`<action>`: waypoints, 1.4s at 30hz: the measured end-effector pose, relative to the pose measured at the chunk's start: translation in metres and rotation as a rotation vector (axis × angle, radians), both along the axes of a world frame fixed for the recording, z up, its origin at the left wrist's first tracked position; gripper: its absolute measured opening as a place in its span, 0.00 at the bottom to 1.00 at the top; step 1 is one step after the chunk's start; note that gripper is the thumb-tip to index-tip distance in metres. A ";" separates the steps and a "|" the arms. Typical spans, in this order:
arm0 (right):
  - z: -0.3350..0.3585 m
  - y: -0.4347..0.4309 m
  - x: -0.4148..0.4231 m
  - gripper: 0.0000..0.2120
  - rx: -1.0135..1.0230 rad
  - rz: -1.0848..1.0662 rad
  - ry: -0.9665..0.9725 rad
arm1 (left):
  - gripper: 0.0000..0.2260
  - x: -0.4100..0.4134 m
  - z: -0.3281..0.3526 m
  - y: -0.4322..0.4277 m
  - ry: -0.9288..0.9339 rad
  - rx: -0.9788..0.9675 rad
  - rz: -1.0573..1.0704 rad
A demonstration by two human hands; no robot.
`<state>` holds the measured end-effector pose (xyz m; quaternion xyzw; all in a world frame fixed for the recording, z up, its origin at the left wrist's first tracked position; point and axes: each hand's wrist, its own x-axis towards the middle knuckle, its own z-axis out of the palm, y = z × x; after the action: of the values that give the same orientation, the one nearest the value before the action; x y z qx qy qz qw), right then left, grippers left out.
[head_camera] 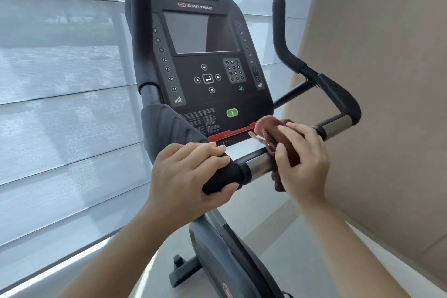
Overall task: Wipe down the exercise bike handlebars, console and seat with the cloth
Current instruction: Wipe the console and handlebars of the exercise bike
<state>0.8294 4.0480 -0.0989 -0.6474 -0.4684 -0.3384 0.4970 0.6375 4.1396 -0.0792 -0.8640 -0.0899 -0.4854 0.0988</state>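
An exercise bike fills the view. Its black console (205, 60) faces me, with a dark screen and a green button. The handlebar (260, 162) runs below it, with chrome sections and black foam grips. My left hand (191, 172) grips the black foam grip at the handlebar's left side. My right hand (302, 159) holds a dark reddish-brown cloth (271, 128) wrapped around the chrome bar just below the console's red edge. The seat is out of view.
Two upright horn grips (283, 38) rise at either side of the console. A window with a translucent blind (60, 104) is on the left, a beige wall (387, 104) on the right. The bike frame (225, 244) and front foot stand on a pale floor.
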 end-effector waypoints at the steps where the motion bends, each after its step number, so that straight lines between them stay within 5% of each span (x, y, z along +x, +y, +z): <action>1: -0.012 0.008 -0.015 0.13 0.108 -0.007 0.019 | 0.11 0.000 0.000 -0.001 -0.003 0.001 0.005; 8: -0.047 0.030 -0.025 0.12 0.449 0.050 -0.091 | 0.11 0.002 0.001 -0.005 0.003 0.010 0.046; 16: -0.057 0.067 -0.044 0.14 0.799 -0.005 0.236 | 0.11 0.005 -0.003 -0.004 -0.014 0.031 0.078; 21: -0.060 0.061 -0.017 0.15 0.784 0.035 0.108 | 0.11 0.005 -0.005 -0.003 -0.017 0.031 0.081; 26: -0.048 0.055 0.009 0.14 0.828 -0.002 0.214 | 0.11 0.007 -0.007 -0.003 -0.059 0.046 0.075; 33: -0.056 0.049 -0.015 0.14 0.647 0.076 -0.114 | 0.10 0.007 -0.006 -0.004 -0.056 0.049 0.077; 38: -0.041 0.045 0.009 0.13 0.721 -0.070 0.159 | 0.10 0.009 -0.006 -0.006 -0.073 0.055 0.088; 42: -0.053 0.050 -0.059 0.11 0.640 0.090 -0.009 | 0.09 0.009 -0.005 -0.006 -0.085 0.060 0.087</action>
<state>0.7706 4.0984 -0.1514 -0.4356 -0.3684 -0.4490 0.6877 0.6463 4.1337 -0.0841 -0.8345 -0.1168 -0.5195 0.1416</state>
